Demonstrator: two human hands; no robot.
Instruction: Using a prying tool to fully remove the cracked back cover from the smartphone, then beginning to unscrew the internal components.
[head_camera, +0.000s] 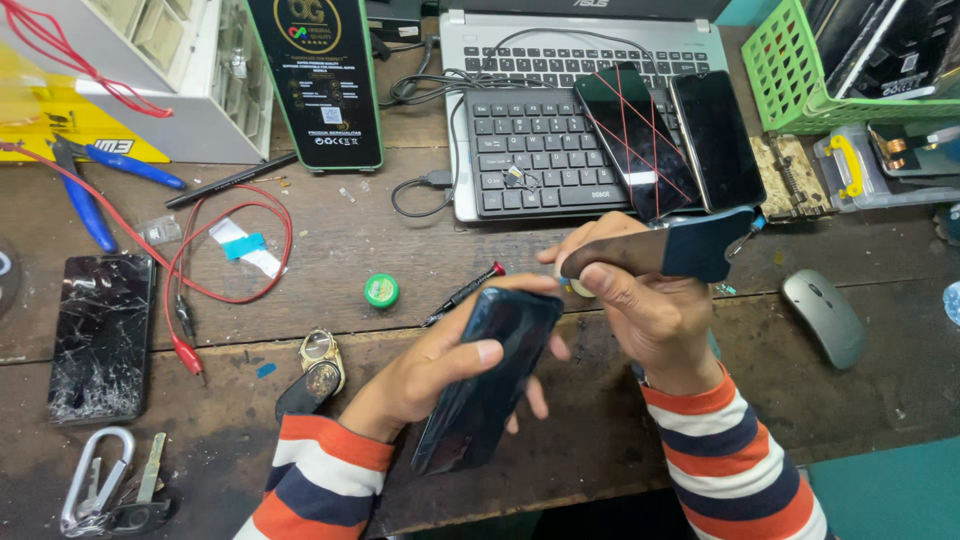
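Observation:
My left hand (440, 370) grips a dark smartphone (490, 380), tilted, its top end pointing up and right. My right hand (640, 300) holds a flat metal blade tool (660, 252) with a dark blue end, its thin tip close to the phone's upper edge. A small screwdriver with a red cap (465, 292) lies on the wooden table just behind the phone. Both sleeves are striped orange, white and navy.
Two phones (670, 135) rest on a black keyboard (540, 150) over a laptop. A cracked phone (100, 335), red cable (240, 250), blue pliers (85, 205), green round tin (381, 290), keys (110, 490), grey mouse (825, 318), green basket (790, 70) surround the work spot.

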